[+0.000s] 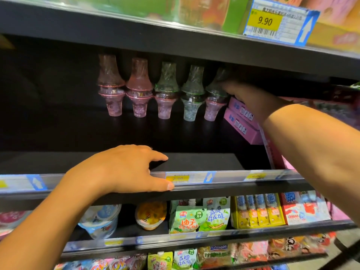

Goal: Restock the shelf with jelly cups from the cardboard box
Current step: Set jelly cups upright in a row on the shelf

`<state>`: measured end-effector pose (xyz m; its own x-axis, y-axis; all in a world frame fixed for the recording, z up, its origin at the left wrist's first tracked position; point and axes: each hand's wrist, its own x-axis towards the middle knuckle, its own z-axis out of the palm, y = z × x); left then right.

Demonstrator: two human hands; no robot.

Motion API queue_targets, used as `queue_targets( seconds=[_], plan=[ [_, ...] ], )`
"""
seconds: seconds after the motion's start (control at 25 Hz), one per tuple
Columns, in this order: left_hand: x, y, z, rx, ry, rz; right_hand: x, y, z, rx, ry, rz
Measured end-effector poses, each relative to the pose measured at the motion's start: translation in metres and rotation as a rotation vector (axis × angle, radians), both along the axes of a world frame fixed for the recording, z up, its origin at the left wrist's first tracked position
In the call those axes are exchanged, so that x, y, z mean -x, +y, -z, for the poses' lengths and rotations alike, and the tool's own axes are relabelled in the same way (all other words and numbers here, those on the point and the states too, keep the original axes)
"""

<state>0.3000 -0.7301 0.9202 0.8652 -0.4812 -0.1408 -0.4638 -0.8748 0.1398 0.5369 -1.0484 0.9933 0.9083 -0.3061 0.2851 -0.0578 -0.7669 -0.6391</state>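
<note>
Dark shop shelving fills the head view, with a black shelf [194, 162] bare at the front. Well beyond the left hand's [124, 168] fingertips, five stacks of cups [164, 94] stand in a row at the back, each an upright cup with an upturned one on top. The left hand lies palm down on the shelf's front edge, its fingers straight and slightly apart, and the thumb lies along the price rail [194, 177]. The right hand [251, 100] reaches to the rightmost stack, its fingers at the green top cup. They sit in shadow, so I cannot tell whether they clamp it. Pink boxes [241, 117] lie just under that hand. Pouches [187, 219] stand on the level below the left thumb.
</note>
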Motion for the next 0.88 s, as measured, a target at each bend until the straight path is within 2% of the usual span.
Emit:
queue_targets(
  seconds=[0.16,0.36,0.6,0.88],
  plan=[
    [-0.002,0.003,0.003,0.023,-0.003,0.003,-0.003,-0.001,0.003,0.068,-0.009,0.046],
    [-0.001,0.001,0.002,0.041,-0.005,-0.003,0.006,-0.001,0.006,0.03,-0.107,0.116],
    [-0.003,0.001,0.002,0.041,-0.001,-0.008,0.0,-0.001,0.003,-0.102,0.054,0.006],
    [-0.003,0.002,0.003,0.026,-0.006,-0.006,0.002,-0.004,0.017,-0.24,0.084,-0.048]
  ],
)
